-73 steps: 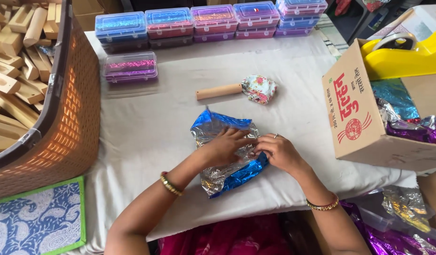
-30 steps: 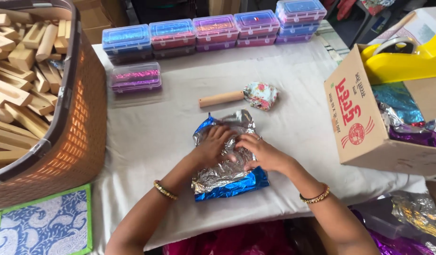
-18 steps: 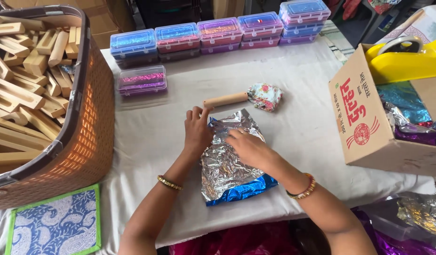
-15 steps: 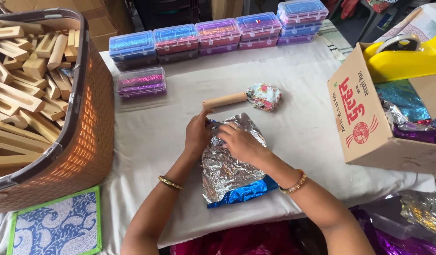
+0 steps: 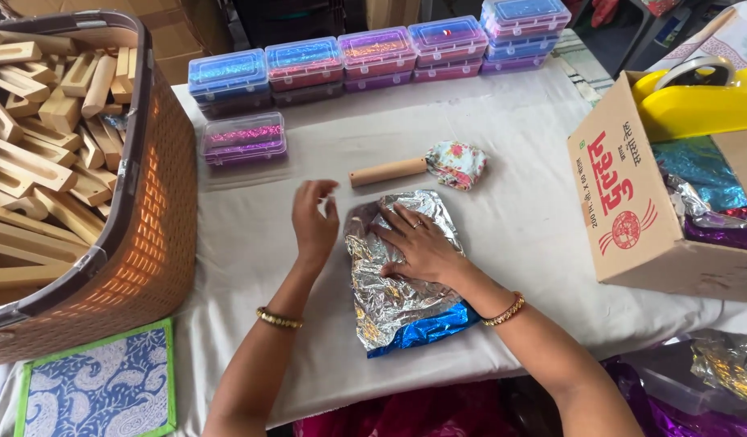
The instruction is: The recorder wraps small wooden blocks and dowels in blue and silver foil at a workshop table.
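A crumpled sheet of foil [image 5: 402, 303], silver on top and blue underneath, lies spread on the white tablecloth [image 5: 519, 162] in front of me. My right hand [image 5: 418, 247] presses flat on its upper part, fingers spread. My left hand [image 5: 313, 222] hovers just left of the foil with fingers apart, holding nothing. Beyond the foil lies a wooden-handled tool with a floral cloth head [image 5: 426, 166].
A brown basket of wooden pieces [image 5: 62, 162] stands at the left. Several clear plastic boxes of glittery stuff [image 5: 373, 53] line the far edge, one [image 5: 244, 137] nearer. A cardboard box [image 5: 657, 202] with foil sheets and a yellow tape dispenser sits at the right.
The foil sheet has been unfolded and flattened, silver side up. My left hand has lifted off it and moved left; my right hand now presses on it.
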